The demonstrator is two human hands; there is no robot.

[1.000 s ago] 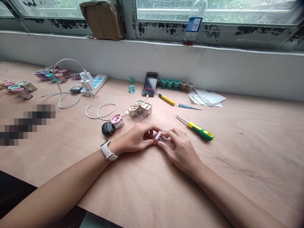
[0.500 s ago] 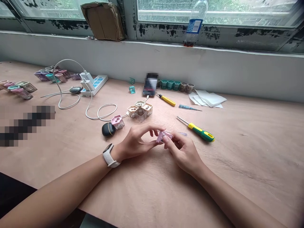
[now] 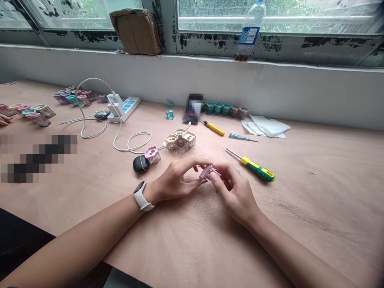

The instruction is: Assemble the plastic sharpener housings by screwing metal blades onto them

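Between my two hands is a small pink pencil sharpener part (image 3: 207, 173), tilted above the table. My left hand (image 3: 177, 178), with a pale watch strap at the wrist, pinches its left side between thumb and fingertips. My right hand (image 3: 234, 190) grips the other side, its thumb pressed on the piece; its curled fingers hide part of it. Just left of my hands stands a pink-topped two-hole pencil sharpener (image 3: 153, 155) with a clear body, touching a black rounded case (image 3: 141, 164). Behind it sit cream-topped sharpeners (image 3: 180, 140) grouped with an open clear container.
A green-and-yellow screwdriver (image 3: 258, 169), a blue thin screwdriver (image 3: 243, 138) and a yellow-handled tool (image 3: 214, 128) lie to the right. White cables run from a power strip (image 3: 127, 109). Green and brown containers (image 3: 218, 109) line the wall, near white papers (image 3: 267, 125). Several coloured sharpeners (image 3: 39, 118) lie left.
The camera view has shifted slightly, so everything sits a little further right. My hands keep hold of the pink part; my right hand now covers the clear item previously seen behind it.
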